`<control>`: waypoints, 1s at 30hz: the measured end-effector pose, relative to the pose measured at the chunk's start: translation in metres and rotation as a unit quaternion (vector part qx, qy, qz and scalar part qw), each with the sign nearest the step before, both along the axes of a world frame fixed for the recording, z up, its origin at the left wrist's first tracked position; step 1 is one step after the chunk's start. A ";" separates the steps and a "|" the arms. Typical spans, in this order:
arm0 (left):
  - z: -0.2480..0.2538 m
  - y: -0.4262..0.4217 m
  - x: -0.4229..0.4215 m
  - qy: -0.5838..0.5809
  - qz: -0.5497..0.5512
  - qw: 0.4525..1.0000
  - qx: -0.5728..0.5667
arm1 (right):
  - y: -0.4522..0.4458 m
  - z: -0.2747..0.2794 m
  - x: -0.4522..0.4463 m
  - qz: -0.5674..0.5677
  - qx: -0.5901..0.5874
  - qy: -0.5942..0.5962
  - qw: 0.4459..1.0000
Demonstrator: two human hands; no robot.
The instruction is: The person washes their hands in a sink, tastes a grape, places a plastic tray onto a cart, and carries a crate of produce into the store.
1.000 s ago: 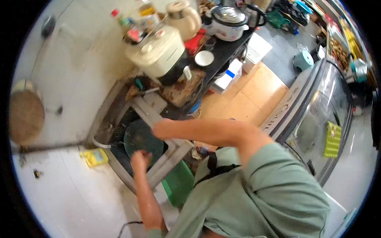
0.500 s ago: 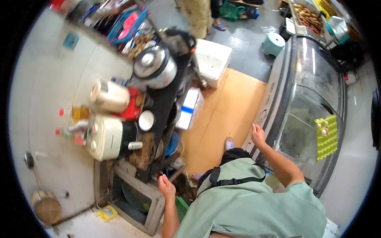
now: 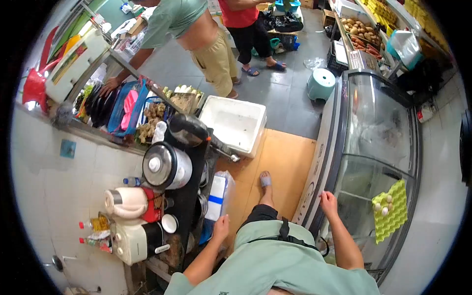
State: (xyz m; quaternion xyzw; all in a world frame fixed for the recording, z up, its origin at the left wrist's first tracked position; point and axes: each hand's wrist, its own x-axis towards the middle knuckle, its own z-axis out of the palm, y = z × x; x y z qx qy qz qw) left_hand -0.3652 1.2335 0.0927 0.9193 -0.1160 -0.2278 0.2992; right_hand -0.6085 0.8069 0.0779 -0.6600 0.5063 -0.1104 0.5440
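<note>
My left hand (image 3: pixel 221 227) hangs low, its fingers curled in with nothing showing in them. It is nearest to a plastic-wrapped white pack with a blue band (image 3: pixel 215 200) beside the black counter (image 3: pixel 189 221). My right hand (image 3: pixel 328 204), also loosely closed and seemingly holding nothing, is beside the glass-topped freezer (image 3: pixel 322 162). On that freezer's glass lies a yellow-green egg tray (image 3: pixel 393 216) with a few eggs (image 3: pixel 384 209). A rice cooker (image 3: pixel 169 164), a cream kettle (image 3: pixel 125 202) and a cream air fryer (image 3: pixel 130 241) stand on the counter.
A white foam box (image 3: pixel 233 123) sits ahead on the floor, with a pale blue stool (image 3: pixel 321 83) farther right. One person (image 3: pixel 189 29) reaches over eggplants (image 3: pixel 105 103); another person (image 3: pixel 241 24) stands behind. Potatoes (image 3: pixel 361 29) and carrots fill crates at the back right.
My view has shifted forward and up, bringing the two people and vegetable shelf into sight. My left hand now appears farther right, beside the wrapped pack. Both hands stay curled.
</note>
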 end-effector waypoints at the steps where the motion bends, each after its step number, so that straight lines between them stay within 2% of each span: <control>1: -0.013 -0.018 0.011 0.026 0.017 0.999 -0.028 | -0.010 -0.005 -0.007 0.007 -0.036 0.038 0.999; 3: -0.047 -0.056 0.041 0.090 0.033 0.992 -0.077 | -0.028 0.000 -0.013 0.015 -0.076 0.081 0.994; 5: -0.088 -0.104 0.075 0.102 0.051 0.988 -0.105 | -0.035 0.023 -0.012 0.051 -0.188 0.112 0.974; 6: -0.086 -0.133 0.090 0.109 0.062 0.983 -0.132 | -0.039 0.019 -0.022 0.052 -0.191 0.118 0.973; 7: -0.083 -0.173 0.109 0.115 0.075 0.977 -0.161 | -0.049 0.007 -0.034 0.051 -0.143 0.156 0.976; 9: -0.076 -0.243 0.155 0.210 0.032 0.959 -0.188 | -0.067 0.036 0.001 0.009 -0.017 0.211 0.977; 11: -0.045 -0.304 0.188 0.136 -0.037 0.970 -0.197 | -0.083 0.033 0.020 0.030 -0.037 0.205 0.978; 13: -0.038 -0.356 0.209 0.229 0.044 0.940 -0.249 | -0.092 0.034 0.034 0.054 -0.073 0.197 0.976; 14: -0.038 -0.374 0.221 0.228 0.039 0.941 -0.247 | -0.100 0.028 0.048 0.050 -0.072 0.196 0.977; 16: -0.040 -0.406 0.240 0.202 0.013 0.952 -0.231 | -0.118 0.022 0.072 0.050 -0.072 0.164 0.983; 18: -0.044 -0.419 0.255 0.225 0.006 0.953 -0.203 | -0.143 0.014 0.094 0.049 -0.051 0.178 0.981; 20: -0.039 -0.425 0.269 0.149 -0.065 0.979 -0.124 | -0.176 -0.016 0.109 0.050 -0.024 0.155 0.986; 21: -0.062 -0.422 0.281 0.145 -0.092 0.984 -0.048 | -0.196 0.034 0.153 0.090 -0.018 0.241 0.966; 23: -0.087 -0.407 0.298 0.110 -0.105 0.988 0.023 | -0.245 -0.006 0.168 0.131 -0.023 0.247 0.960; 24: -0.089 -0.401 0.308 0.123 -0.087 0.987 0.050 | -0.270 -0.024 0.176 0.167 -0.028 0.260 0.951; 27: -0.107 -0.372 0.334 0.152 -0.060 0.977 0.140 | -0.340 -0.034 0.220 0.209 -0.060 0.246 0.945; 28: -0.074 -0.380 0.339 0.146 -0.011 0.981 0.125 | -0.370 -0.035 0.242 0.224 -0.086 0.233 0.942; 29: -0.070 -0.382 0.344 0.131 0.013 0.982 0.134 | -0.395 -0.035 0.269 0.192 -0.026 0.235 0.952; 30: -0.060 -0.390 0.351 0.159 0.071 0.976 0.130 | -0.424 -0.059 0.286 0.213 -0.022 0.203 0.955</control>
